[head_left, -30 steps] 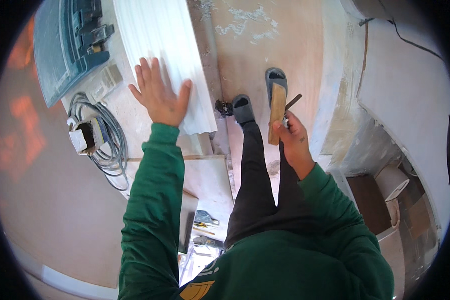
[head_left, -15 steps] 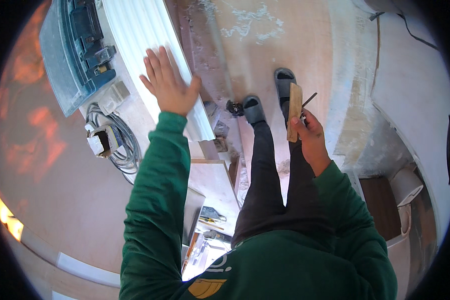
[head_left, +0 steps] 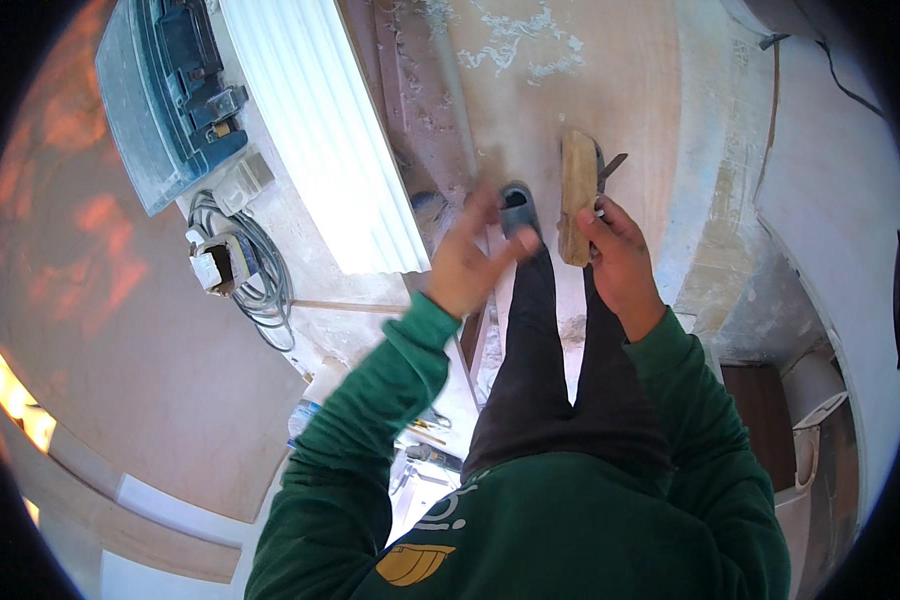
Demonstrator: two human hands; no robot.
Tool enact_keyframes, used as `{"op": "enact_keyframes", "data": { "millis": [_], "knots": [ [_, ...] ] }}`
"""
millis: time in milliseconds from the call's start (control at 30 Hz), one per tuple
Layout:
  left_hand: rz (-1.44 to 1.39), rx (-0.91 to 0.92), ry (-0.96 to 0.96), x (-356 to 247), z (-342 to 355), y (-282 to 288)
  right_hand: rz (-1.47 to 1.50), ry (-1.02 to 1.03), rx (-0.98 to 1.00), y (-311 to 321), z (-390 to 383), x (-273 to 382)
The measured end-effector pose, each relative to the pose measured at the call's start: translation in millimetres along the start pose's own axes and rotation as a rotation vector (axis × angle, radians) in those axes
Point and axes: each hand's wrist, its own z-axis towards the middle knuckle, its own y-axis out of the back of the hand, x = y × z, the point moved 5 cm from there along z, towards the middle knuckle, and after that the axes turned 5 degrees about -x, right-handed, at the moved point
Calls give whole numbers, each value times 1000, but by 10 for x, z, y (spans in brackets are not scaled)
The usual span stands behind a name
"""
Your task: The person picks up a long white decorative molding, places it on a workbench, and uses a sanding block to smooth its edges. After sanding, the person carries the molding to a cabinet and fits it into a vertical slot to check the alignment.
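Note:
My right hand (head_left: 623, 262) is closed round a wooden hand plane (head_left: 577, 190), a narrow block with a dark metal blade jutting from its right side. The plane is raised in front of my legs. My left hand (head_left: 475, 262) is in the air to the left of it, thumb and fingers apart, holding nothing and partly smeared by motion. Left of that hand, a white fluted board (head_left: 315, 130) lies lengthwise on the bench, its near end close to my left wrist without visible contact.
Left of the board are a dusty blue-grey tool case (head_left: 140, 120), a coiled grey cable (head_left: 270, 290) and a small open box (head_left: 215, 265). Tools (head_left: 432, 458) lie on a lower surface near my waist. White shavings (head_left: 525, 40) litter the floor ahead of my sandals (head_left: 516, 207).
My left hand has lifted off the fluted board and moved right, toward the plane. The plane has turned and now shows more of its broad face. The view has shifted slightly.

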Motion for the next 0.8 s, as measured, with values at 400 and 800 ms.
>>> {"op": "enact_keyframes", "data": {
  "millis": [400,800],
  "knots": [
    [-347,141,210,-43,-398,-367,-167,-71,191,-131,-111,-186],
    [-970,198,410,422,-283,-315,-472,54,158,-228,141,166]
  ]
}}
